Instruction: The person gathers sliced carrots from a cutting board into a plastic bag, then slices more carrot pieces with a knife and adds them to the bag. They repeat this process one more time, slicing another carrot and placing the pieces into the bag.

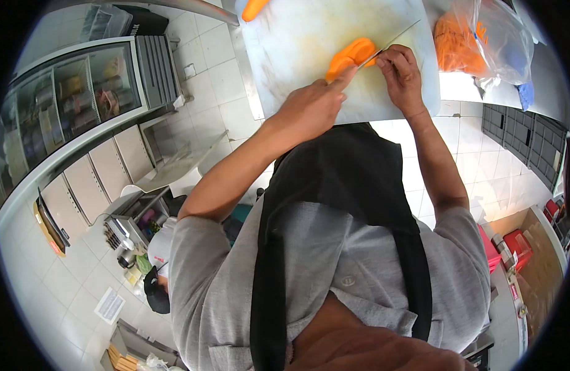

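My left hand is closed around a knife, its handle hidden in my palm and the index finger stretched along the back of the blade. The thin knife blade slants up to the right. Beneath and beside it lie peeled orange pieces that look like carrot, on a white cutting board. My right hand is bent at the blade, fingertips pinched together at the end of a carrot piece; the fingers partly hide what they grip. Another orange carrot rests at the board's top left edge.
Right of the board sits a clear plastic bag of orange pieces. A glass-fronted fridge stands at the left, and a person in a black cap is at lower left. Grey crates stand at the right.
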The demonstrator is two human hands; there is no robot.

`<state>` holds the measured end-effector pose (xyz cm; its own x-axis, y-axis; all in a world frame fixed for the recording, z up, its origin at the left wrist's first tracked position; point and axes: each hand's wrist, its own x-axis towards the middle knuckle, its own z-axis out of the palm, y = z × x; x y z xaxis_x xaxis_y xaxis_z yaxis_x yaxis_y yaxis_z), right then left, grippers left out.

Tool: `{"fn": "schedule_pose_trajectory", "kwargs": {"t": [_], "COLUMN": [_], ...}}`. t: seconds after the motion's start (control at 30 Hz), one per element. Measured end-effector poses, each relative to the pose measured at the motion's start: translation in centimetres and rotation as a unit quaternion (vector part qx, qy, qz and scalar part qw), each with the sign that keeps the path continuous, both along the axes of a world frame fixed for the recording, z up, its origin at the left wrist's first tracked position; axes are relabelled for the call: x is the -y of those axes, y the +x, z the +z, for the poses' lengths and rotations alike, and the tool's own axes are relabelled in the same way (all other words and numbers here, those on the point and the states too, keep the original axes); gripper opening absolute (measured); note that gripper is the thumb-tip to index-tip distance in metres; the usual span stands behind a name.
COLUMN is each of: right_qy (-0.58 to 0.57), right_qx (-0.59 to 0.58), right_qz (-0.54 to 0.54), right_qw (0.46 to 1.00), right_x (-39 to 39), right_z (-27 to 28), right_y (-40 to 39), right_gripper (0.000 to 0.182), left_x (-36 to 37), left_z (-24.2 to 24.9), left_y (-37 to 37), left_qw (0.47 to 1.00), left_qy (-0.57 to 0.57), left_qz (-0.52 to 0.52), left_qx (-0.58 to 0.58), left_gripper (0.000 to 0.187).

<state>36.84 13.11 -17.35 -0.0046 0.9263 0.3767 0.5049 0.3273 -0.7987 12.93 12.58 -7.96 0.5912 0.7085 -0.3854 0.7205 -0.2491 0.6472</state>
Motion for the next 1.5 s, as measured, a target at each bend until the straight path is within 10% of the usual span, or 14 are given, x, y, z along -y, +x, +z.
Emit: {"fn": "schedule_pose_trajectory", "kwargs": {"t": [0.17,0.47,1.5], "right_qy": [-0.018,-0.022,-0.046], "right_qx": [0.012,-0.003,0.011], "right_qz": [0.000,-0.009,-0.010], "right_qw": [1.000,1.000,0.999], "right_x": [0.3,0.4,0.6], "right_z": [0.6,0.4,0.1], "right_y": [0.0,-0.2,-0.3], "right_gripper": [0.012,0.011,0.011], "left_x": [-1.3,-1.0,-2.1], "left_z": [-4.7,3.5,-1.1], "left_y": [1.4,-1.6,1.3], "left_qw": [0.985,1.000,0.996], "left_qy": [0.093,-0.011,-0.024], "left_qz": [0.018,-0.025,0.034], "left_qx": [0.144,-0.004,0.084], "left_gripper": [0.056,0.059,0.055]}}
